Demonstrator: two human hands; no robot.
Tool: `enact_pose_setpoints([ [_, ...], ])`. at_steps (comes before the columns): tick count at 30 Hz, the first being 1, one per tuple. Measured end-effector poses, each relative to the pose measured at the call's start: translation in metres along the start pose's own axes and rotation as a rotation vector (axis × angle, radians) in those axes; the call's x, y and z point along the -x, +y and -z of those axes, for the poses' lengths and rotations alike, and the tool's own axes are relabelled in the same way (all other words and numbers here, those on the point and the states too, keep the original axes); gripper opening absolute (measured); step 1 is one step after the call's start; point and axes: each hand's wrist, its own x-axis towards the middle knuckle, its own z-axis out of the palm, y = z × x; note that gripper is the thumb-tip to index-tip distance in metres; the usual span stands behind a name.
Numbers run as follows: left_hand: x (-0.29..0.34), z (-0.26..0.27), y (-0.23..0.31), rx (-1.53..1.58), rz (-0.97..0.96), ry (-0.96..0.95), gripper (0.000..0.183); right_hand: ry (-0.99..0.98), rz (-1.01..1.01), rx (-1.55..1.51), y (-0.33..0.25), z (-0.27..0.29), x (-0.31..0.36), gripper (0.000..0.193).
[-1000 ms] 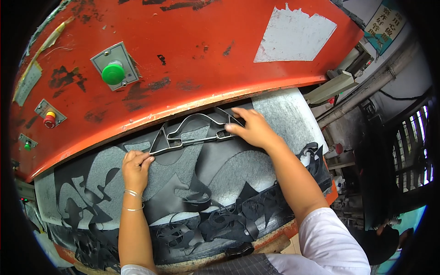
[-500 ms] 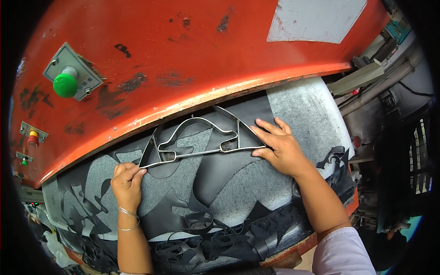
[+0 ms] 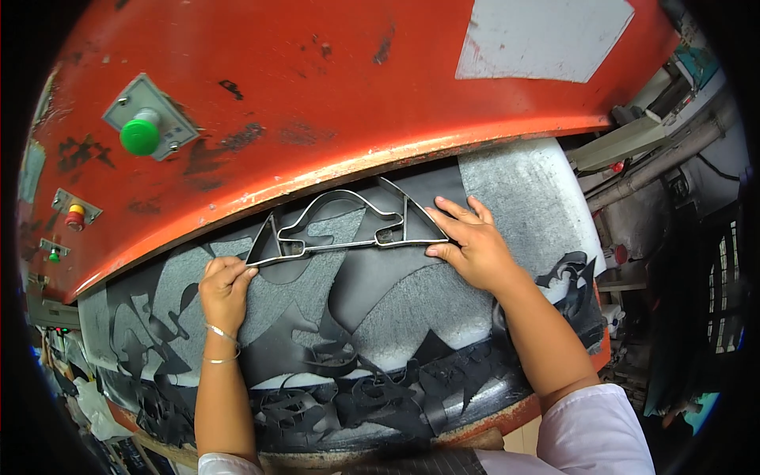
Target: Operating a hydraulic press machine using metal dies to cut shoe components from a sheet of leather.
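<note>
A steel cutting die [image 3: 340, 246] lies on a black leather-like sheet [image 3: 372, 277], just in front of the lower edge of the red press head. The die is a roughly triangular metal-strip frame with a curved shape inside. Its far top disappears partly under the press head. At the die's left corner, my left hand [image 3: 225, 294] pinches the strip between thumb and fingers. My right hand [image 3: 475, 245] grips the right corner with thumb and index finger, its other fingers spread over the sheet and grey bed. Cut-out gaps in the sheet expose the grey cutting bed [image 3: 518, 186].
The red press head [image 3: 317, 87] spans the far side, carrying a green button [image 3: 141, 136] and a red-and-yellow knob [image 3: 75, 217] at left. Tangled black scraps [image 3: 340, 412] pile along the near edge. More scraps [image 3: 574, 277] hang at right, near a metal rail [image 3: 617, 146].
The whole view has shifted a little, with the press buttons now further right. Both hands keep hold of the die, which looks almost unmoved on the sheet.
</note>
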Motion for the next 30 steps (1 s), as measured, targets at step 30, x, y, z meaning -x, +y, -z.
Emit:
enact_pose_setpoints([
  [30, 0.024, 0.379, -0.153, -0.133, 0.133, 0.617, 0.037, 0.534, 0.177, -0.105, -0.341, 0.02, -0.09, 0.024],
])
